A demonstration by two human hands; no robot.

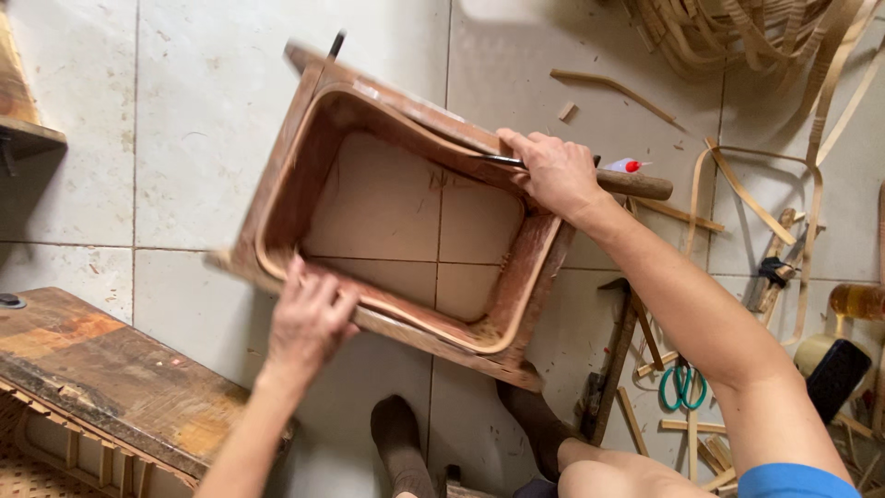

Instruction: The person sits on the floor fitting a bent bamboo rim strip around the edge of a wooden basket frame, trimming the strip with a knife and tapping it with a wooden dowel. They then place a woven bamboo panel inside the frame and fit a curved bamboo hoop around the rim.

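Blue short sleeve, dark socks (bare forearms)

Floor's big pale tiles (184,111) with dark grout, pretty scuffed. Worn wooden bench (111,378) lower left, shelf edge (23,129) upper left, cane strips (737,37) piled top right (offcuts scattered everywhere).

A small craft workshop for cane or bamboo work, set up on a pale tiled floor (212,111). Coils of split cane strips (737,32) lie far right, offcuts and slivers (613,88) scattered near them. Green-handled scissors (680,385) and a hammer (610,369) lie right, a worn wooden bench (111,369) near left.
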